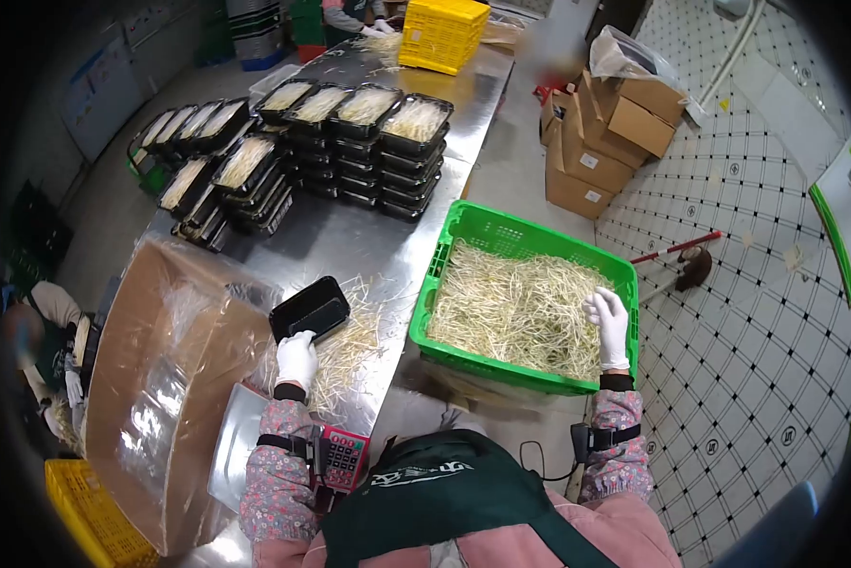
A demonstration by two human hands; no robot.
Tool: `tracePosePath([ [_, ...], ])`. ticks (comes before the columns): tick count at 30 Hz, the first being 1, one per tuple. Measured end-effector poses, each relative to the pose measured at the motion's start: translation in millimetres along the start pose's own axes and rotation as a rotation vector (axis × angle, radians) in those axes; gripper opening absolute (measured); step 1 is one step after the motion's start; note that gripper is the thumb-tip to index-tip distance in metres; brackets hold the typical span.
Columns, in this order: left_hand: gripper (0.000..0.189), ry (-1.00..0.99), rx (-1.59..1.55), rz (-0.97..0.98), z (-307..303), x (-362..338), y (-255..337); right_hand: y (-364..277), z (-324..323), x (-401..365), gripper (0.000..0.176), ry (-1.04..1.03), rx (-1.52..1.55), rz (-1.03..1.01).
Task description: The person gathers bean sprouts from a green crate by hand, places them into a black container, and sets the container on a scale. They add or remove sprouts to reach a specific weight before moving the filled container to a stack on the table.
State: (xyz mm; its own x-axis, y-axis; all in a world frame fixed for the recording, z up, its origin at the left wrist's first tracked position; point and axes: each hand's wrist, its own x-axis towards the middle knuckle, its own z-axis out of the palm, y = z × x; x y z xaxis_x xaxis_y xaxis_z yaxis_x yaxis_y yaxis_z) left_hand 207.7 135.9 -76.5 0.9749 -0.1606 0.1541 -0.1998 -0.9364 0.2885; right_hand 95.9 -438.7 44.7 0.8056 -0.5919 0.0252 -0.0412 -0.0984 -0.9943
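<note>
Gripping black tray (pixel 310 308) in left hand (pixel 296 360); right hand (pixel 607 327) half-open, resting on sprouts (pixel 510 308), green crate (pixel 501 367); apron (pixel 444 492) lettering illegible

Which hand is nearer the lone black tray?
Left. The left hand is at the near edge of the tray; the right hand rests on sprouts in the crate.

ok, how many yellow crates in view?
2. One yellow crate sits at the far end of the steel table; the other is at lower left beside the cardboard box, partly cut off. More may be hidden.
</note>
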Motion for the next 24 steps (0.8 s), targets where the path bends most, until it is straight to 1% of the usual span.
tracePosePath([
  [1, 0.029, -0.095, 0.048, -0.014, -7, 4, 4, 8, 1, -2, 0.037, -0.015, -0.090, -0.013],
  [2, 0.029, -0.102, 0.059, -0.006, -12, 8, 10, 32, -2, 8, 0.046, -0.092, -0.275, -0.075],
  [4, 0.038, 0.232, 0.108, 0.099, -27, 8, 41, 40, 23, 12, 0.058, -0.252, -0.484, -0.085],
  [5, 0.041, 0.200, 0.059, 0.064, -46, 7, 63, 47, 38, 17, 0.065, -0.354, -0.548, -0.085],
  [6, 0.041, 0.192, 0.072, 0.059, -44, 7, 75, 58, 55, 25, 0.073, -0.461, -0.608, -0.087],
  [8, 0.034, 0.221, -0.433, -0.042, -40, 0, 96, 97, 95, 47, 0.085, -0.681, -0.696, -0.125],
  [10, 0.029, 0.178, -0.568, -0.134, -36, -12, 121, 120, 136, 63, 0.098, -0.957, -0.893, -0.131],
  [12, 0.027, 0.143, -0.544, -0.167, -47, -24, 147, 148, 174, 71, 0.108, -1.141, -1.114, -0.188],
  [14, 0.025, 0.144, -0.528, -0.252, -56, -37, 162, 171, 200, 77, 0.122, -1.246, -1.205, -0.183],
  [15, 0.025, 0.166, -0.492, -0.310, -57, -45, 162, 174, 207, 78, 0.125, -1.238, -1.244, -0.198],
  [16, 0.023, 0.186, -0.440, -0.324, -62, -53, 164, 180, 211, 78, 0.128, -1.230, -1.282, -0.212],
  [17, 0.022, 0.212, -0.437, -0.371, -67, -60, 166, 185, 215, 80, 0.128, -1.254, -1.265, -0.221],
  [19, 0.021, 0.233, -0.413, -0.435, -72, -73, 174, 201, 219, 79, 0.109, -1.232, -1.246, -0.283],
  [20, 0.020, 0.246, -0.437, -0.502, -73, -79, 178, 209, 217, 76, 0.109, -1.256, -1.233, -0.283],
  [21, 0.019, 0.262, -0.462, -0.565, -74, -85, 181, 213, 214, 75, 0.095, -1.242, -1.149, -0.276],
  [23, 0.019, 0.262, -0.456, -0.596, -70, -92, 184, 218, 206, 71, 0.070, -1.155, -1.004, -0.268],
  [24, 0.019, 0.259, -0.463, -0.623, -68, -94, 185, 216, 201, 68, 0.067, -1.178, -1.021, -0.303],
])
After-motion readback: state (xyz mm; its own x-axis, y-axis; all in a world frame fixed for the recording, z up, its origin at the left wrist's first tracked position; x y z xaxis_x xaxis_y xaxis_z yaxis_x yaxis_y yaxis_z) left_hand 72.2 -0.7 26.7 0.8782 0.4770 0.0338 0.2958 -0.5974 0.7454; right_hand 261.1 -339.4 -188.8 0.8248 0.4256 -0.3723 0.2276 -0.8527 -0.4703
